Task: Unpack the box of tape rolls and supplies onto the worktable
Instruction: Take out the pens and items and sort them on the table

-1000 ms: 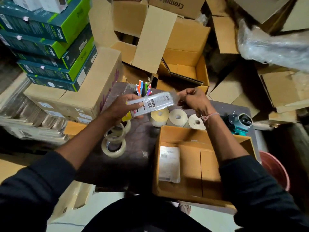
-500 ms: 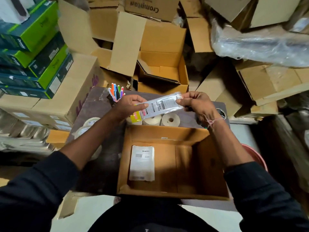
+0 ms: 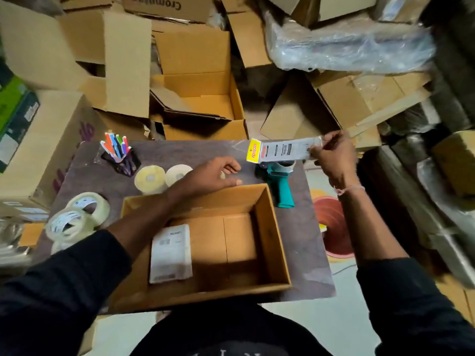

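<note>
Clear plastic with a yellow header card: that is the flat packet (image 3: 284, 150) my right hand (image 3: 331, 156) pinches by its near end, fingers curled on the edge, holding it level in the air above the far right part of the surface (image 3: 180, 152); my left hand (image 3: 213, 176) has hold of nothing, its fingers loosely bent and hovering just past the far wall of the open cardboard box (image 3: 272, 227); whether its fingertips touch the surface I cannot tell.

Directly under the packet lies a teal tape dispenser (image 3: 280, 181), handle pointing toward me, beside the box's far right corner; just left of my left hand stand two pale tape rolls (image 3: 150, 179) side by side, one partly hidden by my wrist; further left a bunch of coloured pens (image 3: 117, 146) leans in a dark holder near the surface's far left corner; at the left edge two clear tape rolls (image 3: 77, 214) lie overlapping, their white core labels visible.

The box sits in the middle of the surface in front of me, flaps open; inside it I see only a white printed sheet (image 3: 171, 254) lying flat on the bottom at the left.

Beyond the surface, brown cartons (image 3: 195, 80) are heaped, several open, with a plastic-wrapped bundle (image 3: 347, 47) at the upper right; an orange-red bucket (image 3: 334, 227) stands on the floor to the right.
</note>
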The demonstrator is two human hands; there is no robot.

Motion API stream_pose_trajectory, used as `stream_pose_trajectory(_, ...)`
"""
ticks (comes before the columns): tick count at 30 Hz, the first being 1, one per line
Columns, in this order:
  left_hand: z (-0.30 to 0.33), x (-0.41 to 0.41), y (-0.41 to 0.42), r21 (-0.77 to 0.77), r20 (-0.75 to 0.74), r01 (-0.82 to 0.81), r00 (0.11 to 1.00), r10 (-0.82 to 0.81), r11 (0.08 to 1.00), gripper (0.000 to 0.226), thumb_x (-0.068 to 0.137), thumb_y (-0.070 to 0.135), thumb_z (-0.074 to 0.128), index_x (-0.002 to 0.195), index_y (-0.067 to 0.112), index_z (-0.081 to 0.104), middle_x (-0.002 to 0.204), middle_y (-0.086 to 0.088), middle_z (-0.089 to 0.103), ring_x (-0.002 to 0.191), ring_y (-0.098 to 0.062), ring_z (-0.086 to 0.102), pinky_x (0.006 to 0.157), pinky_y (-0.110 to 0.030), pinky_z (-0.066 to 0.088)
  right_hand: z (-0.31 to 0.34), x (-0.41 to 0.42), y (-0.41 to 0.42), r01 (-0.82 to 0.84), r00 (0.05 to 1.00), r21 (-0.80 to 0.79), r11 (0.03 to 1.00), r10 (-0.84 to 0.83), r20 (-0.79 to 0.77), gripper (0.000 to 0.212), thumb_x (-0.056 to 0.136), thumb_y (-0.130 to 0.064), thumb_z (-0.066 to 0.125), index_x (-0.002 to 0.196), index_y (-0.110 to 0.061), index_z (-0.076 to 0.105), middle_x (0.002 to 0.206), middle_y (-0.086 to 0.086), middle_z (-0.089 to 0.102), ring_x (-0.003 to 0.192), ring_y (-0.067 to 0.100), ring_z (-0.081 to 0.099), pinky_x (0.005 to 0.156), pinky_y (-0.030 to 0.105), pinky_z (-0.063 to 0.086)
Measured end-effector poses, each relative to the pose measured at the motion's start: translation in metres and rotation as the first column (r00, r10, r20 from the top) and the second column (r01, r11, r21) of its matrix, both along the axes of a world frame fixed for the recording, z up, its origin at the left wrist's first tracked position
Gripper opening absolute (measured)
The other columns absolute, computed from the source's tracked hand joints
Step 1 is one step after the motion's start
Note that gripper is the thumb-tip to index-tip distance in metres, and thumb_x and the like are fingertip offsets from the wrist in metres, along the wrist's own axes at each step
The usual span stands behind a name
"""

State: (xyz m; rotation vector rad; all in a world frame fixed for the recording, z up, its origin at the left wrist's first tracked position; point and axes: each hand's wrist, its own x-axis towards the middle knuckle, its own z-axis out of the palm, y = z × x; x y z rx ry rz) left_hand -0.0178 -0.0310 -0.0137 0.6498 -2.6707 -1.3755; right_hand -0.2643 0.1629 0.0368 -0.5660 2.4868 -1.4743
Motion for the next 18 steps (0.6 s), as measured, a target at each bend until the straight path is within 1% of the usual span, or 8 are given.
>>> stream_pose_trajectory(2, -0.002, -0.019, 0.016, -0.009, 0.015, 0.062, 0.998, -0.061, 0.998, 0.033, 0.089, 0.037, 0.076, 0.117, 0.023, 0.067, 0.112, 0.009, 0.068, 0.102, -0.001, 0.064, 0.092, -0.021, 0.052, -0.006, -0.013, 0.024, 0.046, 0.983, 0.083, 0.995, -0.03, -0.181, 0.029, 0.078, -0.005, 0.061, 0.104, -0.012, 0.05, 0.085, 0.011, 0.063, 0.07, 0.027, 0.057, 0.067, 0.035, 0.046)
stream_pose_trajectory(3, -0.003, -0.028, 0.024, -0.006, 0.023, 0.079, 0.997, -0.079, 0.997, 0.031, 0.091, 0.038, 0.074, 0.118, 0.023, 0.067, 0.111, 0.009, 0.069, 0.1, 0.0, 0.064, 0.09, -0.019, 0.052, -0.009, -0.019, 0.036, 0.065, 0.967, 0.139, 0.988, -0.028, -0.252, 0.026, 0.08, -0.005, 0.057, 0.105, -0.009, 0.052, 0.086, 0.013, 0.063, 0.071, 0.029, 0.054, 0.066, 0.033, 0.04)
stream_pose_trajectory(5, -0.003, -0.044, 0.038, -0.002, 0.034, 0.096, 0.995, -0.096, 0.995, 0.028, 0.094, 0.038, 0.07, 0.116, 0.021, 0.068, 0.104, 0.01, 0.069, 0.09, 0.005, 0.063, 0.083, -0.015, 0.05, -0.018, -0.032, 0.059, 0.142, 0.94, 0.309, 0.94, -0.03, -0.341, 0.019, 0.083, -0.004, 0.053, 0.101, -0.008, 0.061, 0.097, 0.018, 0.063, 0.085, 0.036, 0.058, 0.071, 0.036, 0.042)
stream_pose_trajectory(7, -0.006, -0.055, 0.049, -0.002, 0.052, 0.106, 0.993, -0.106, 0.994, 0.027, 0.095, 0.038, 0.068, 0.114, 0.019, 0.07, 0.099, 0.012, 0.068, 0.085, 0.005, 0.061, 0.079, -0.016, 0.048, -0.035, -0.047, 0.082, 0.2, 0.93, 0.44, 0.875, -0.029, -0.366, 0.021, 0.083, -0.003, 0.055, 0.097, -0.006, 0.069, 0.108, 0.021, 0.062, 0.099, 0.043, 0.059, 0.08, 0.041, 0.047)
stream_pose_trajectory(11, -0.013, -0.061, 0.057, -0.066, 0.11, 0.108, 0.989, -0.1, 0.992, 0.026, 0.095, 0.04, 0.068, 0.11, 0.019, 0.073, 0.103, 0.01, 0.07, 0.093, -0.002, 0.063, 0.081, -0.024, 0.046, -0.083, -0.067, 0.122, 0.187, 0.974, 0.612, 0.769, -0.066, -0.215, 0.027, 0.079, -0.001, 0.059, 0.099, -0.005, 0.076, 0.113, 0.021, 0.065, 0.103, 0.042, 0.064, 0.089, 0.04, 0.052)
stream_pose_trajectory(14, -0.014, -0.061, 0.056, -0.06, 0.094, 0.078, 0.993, -0.072, 0.995, 0.022, 0.093, 0.036, 0.072, 0.104, 0.018, 0.076, 0.099, 0.007, 0.073, 0.084, 0.011, 0.062, 0.075, -0.013, 0.046, -0.113, -0.071, 0.142, 0.075, 0.997, 0.703, 0.707, -0.055, -0.051, 0.028, 0.079, -0.012, 0.065, 0.102, -0.003, 0.077, 0.11, 0.024, 0.069, 0.103, 0.04, 0.066, 0.089, 0.039, 0.053)
stream_pose_trajectory(15, -0.014, -0.06, 0.056, -0.059, 0.093, 0.072, 0.993, -0.066, 0.996, 0.021, 0.092, 0.037, 0.073, 0.103, 0.018, 0.076, 0.099, 0.007, 0.074, 0.083, 0.012, 0.062, 0.076, -0.013, 0.047, -0.125, -0.073, 0.147, 0.036, 0.999, 0.718, 0.695, -0.052, 0.0, 0.032, 0.077, -0.018, 0.065, 0.102, -0.002, 0.077, 0.108, 0.025, 0.07, 0.102, 0.039, 0.067, 0.087, 0.038, 0.054)
stream_pose_trajectory(18, -0.015, -0.058, 0.057, -0.061, 0.095, 0.055, 0.994, -0.049, 0.997, 0.024, 0.092, 0.043, 0.072, 0.102, 0.021, 0.075, 0.099, 0.006, 0.074, 0.091, -0.004, 0.066, 0.082, -0.029, 0.05, -0.148, -0.078, 0.156, -0.064, 0.989, 0.692, 0.719, -0.048, 0.141, 0.055, 0.065, -0.028, 0.049, 0.105, 0.002, 0.074, 0.109, 0.027, 0.07, 0.101, 0.04, 0.066, 0.083, 0.035, 0.051)
